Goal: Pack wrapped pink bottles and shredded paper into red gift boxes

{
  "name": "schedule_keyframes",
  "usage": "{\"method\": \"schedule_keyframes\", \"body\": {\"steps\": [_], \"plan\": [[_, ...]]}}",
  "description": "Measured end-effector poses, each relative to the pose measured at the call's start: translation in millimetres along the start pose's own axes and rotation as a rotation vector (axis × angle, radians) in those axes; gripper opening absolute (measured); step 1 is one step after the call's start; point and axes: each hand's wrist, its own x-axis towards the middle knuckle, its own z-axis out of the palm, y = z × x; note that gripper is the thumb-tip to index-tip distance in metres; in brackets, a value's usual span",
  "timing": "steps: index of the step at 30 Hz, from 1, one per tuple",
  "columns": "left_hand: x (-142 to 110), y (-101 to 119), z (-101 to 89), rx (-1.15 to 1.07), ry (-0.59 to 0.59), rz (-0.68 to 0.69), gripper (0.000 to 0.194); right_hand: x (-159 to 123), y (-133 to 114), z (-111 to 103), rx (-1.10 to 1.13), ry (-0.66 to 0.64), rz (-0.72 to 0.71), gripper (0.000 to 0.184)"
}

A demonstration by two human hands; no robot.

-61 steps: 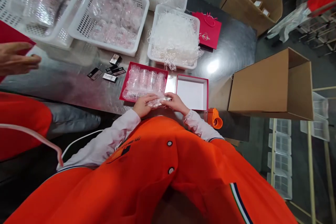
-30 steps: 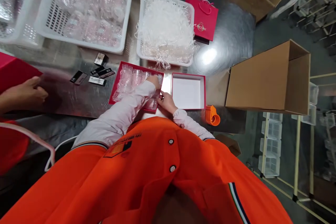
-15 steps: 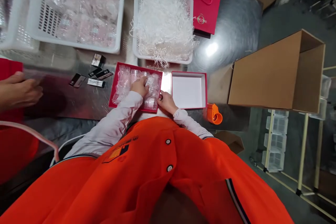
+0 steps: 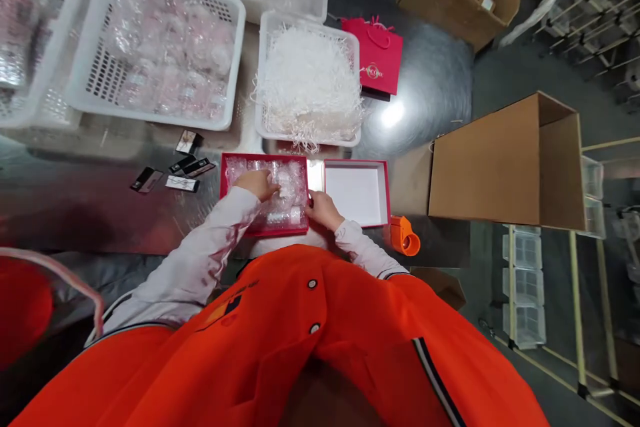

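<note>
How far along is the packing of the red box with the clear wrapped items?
Done: the red box looks nearly full of clear wrapped items. In hand: the left hand presses them down while the right hand rests at the box's right edge. Left: the white-lined lid lies open beside it, not yet on.

a packing workshop: a steel work table lined with white plastic baskets of wrapped goods, shredded paper filler, and open cardboard cartons alongside
</note>
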Motion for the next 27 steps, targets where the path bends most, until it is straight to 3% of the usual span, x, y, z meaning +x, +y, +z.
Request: {"method": "schedule_keyframes", "body": {"steps": [3, 5, 7, 9, 10, 11, 14, 17, 19, 21, 23, 25, 26, 27], "plan": [[16.4, 10.3, -40.5, -0.102, 0.221, 0.089, 0.044, -8.8, -0.6, -3.1, -0.084, -0.044, 0.014, 0.03], [35.0, 27.5, -66.9, -0.156, 0.366, 0.181, 0.051, -13.3, -1.0, -7.7, -0.129, -0.072, 0.033, 0.028], [56.4, 49.6, -86.6, -0.149, 0.436, 0.237, 0.079, -11.4, -0.1, -21.0, -0.177, -0.13, 0.05, 0.02], [76.9, 70.4, -97.7, -0.107, 0.423, 0.215, 0.116, -0.8, 2.2, -46.4, -0.211, -0.146, 0.069, 0.014], [86.3, 78.3, -100.8, -0.084, 0.396, 0.205, 0.12, 7.5, 3.7, -63.4, -0.208, -0.095, 0.078, 0.015], [95.1, 83.8, -103.5, -0.063, 0.367, 0.208, 0.108, 17.5, 5.2, -82.4, -0.194, -0.004, 0.082, 0.018], [118.4, 85.3, -117.4, -0.021, 0.339, 0.269, 0.048, 52.6, 9.2, -142.5, -0.129, 0.305, 0.064, 0.034], [136.8, 72.4, -144.7, -0.104, 0.439, 0.206, 0.039, 87.6, 10.4, -187.2, -0.111, 0.437, 0.047, 0.048], [143.9, 62.9, -160.2, -0.206, 0.503, 0.153, 0.044, 108.2, 9.5, -200.8, -0.1, 0.501, 0.027, 0.064], [145.5, 56.5, -163.6, -0.271, 0.506, 0.169, 0.054, 126.4, 7.8, -202.5, -0.114, 0.51, -0.042, 0.094], [142.8, 55.0, -152.8, -0.246, 0.475, 0.256, 0.083, 142.4, 5.6, -197.5, -0.157, 0.452, -0.122, 0.116], [139.8, 58.0, -135.0, -0.145, 0.436, 0.324, 0.119, 155.8, 3.3, -191.6, -0.201, 0.381, -0.14, 0.122], [139.5, 60.7, -127.3, -0.09, 0.415, 0.335, 0.125, 161.4, 2.1, -189.8, -0.214, 0.362, -0.128, 0.124], [140.1, 63.7, -122.0, -0.046, 0.394, 0.332, 0.118, 166.4, 1.1, -189.2, -0.222, 0.353, -0.113, 0.125]]}}
